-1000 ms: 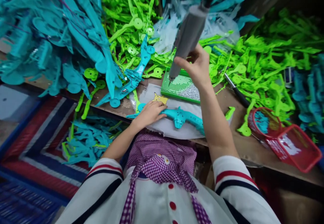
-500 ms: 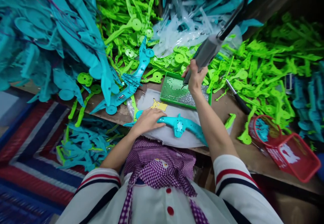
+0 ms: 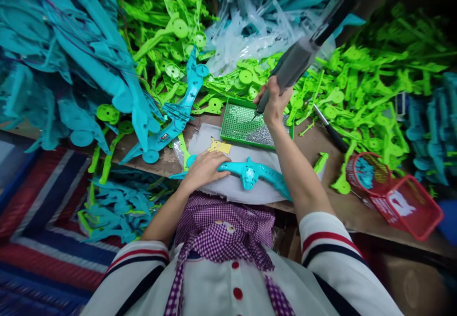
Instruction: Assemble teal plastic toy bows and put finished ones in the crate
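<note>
My right hand [image 3: 274,103] grips a grey powered screwdriver [image 3: 293,64] that hangs from a dark cable, its tip down in a green tray [image 3: 232,121] holding small silvery screws. My left hand [image 3: 204,169] presses flat on the left end of a long teal plastic part [image 3: 254,173]. That part lies on a white sheet [image 3: 237,190] at the bench's near edge, with a small yellow cartoon sticker [image 3: 220,145] just beyond my fingers.
Heaps of teal plastic parts [image 3: 71,54] fill the left, bright green ones [image 3: 367,83] the back and right. A red mesh basket [image 3: 400,202] lies tipped at the right, a black-handled tool [image 3: 330,128] beside the tray. More teal parts [image 3: 121,206] lie on the striped floor mat [image 3: 35,211].
My right hand has carried the screwdriver away from the camera and lowered its tip into the screw tray. The view has shifted a little; my left hand stays on the teal part.
</note>
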{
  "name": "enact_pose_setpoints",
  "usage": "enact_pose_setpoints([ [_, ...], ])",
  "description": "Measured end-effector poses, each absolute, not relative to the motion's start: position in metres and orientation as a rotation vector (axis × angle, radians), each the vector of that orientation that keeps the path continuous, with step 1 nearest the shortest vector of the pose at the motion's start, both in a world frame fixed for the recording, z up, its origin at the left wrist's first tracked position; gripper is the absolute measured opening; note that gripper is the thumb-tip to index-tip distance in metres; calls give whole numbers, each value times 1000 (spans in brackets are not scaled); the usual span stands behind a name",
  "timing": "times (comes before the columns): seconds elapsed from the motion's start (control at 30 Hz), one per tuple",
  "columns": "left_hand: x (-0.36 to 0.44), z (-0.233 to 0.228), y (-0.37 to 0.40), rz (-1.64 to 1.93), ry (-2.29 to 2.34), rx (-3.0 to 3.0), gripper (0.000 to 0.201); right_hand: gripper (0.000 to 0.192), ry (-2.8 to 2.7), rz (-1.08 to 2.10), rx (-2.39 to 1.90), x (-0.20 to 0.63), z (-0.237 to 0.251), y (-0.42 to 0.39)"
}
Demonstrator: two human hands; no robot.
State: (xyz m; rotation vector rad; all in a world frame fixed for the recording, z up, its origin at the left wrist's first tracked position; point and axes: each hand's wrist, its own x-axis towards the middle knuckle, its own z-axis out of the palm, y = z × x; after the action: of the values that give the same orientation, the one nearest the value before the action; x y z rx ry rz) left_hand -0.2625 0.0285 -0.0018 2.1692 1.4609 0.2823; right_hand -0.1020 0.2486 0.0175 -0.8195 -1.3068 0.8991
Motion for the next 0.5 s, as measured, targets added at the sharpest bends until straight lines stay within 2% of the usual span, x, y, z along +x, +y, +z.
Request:
enact_pose_setpoints([
  [0.13, -262, -1, 28, 271, 1482, 2156, 31, 57, -1252, 802, -857, -64, 59, 215],
  [0.23, -262, 0, 28, 276, 1500, 2153, 33, 50, -1202, 804, -826, -30, 74, 161],
  [0.37, -262, -2, 29, 283, 1491, 2172, 33, 48, -1171, 973, -807, -7, 61, 98],
  [0.5, -262, -4, 30, 292, 1500, 2186, 32, 55, -1129, 1067, -791, -10, 39, 84],
])
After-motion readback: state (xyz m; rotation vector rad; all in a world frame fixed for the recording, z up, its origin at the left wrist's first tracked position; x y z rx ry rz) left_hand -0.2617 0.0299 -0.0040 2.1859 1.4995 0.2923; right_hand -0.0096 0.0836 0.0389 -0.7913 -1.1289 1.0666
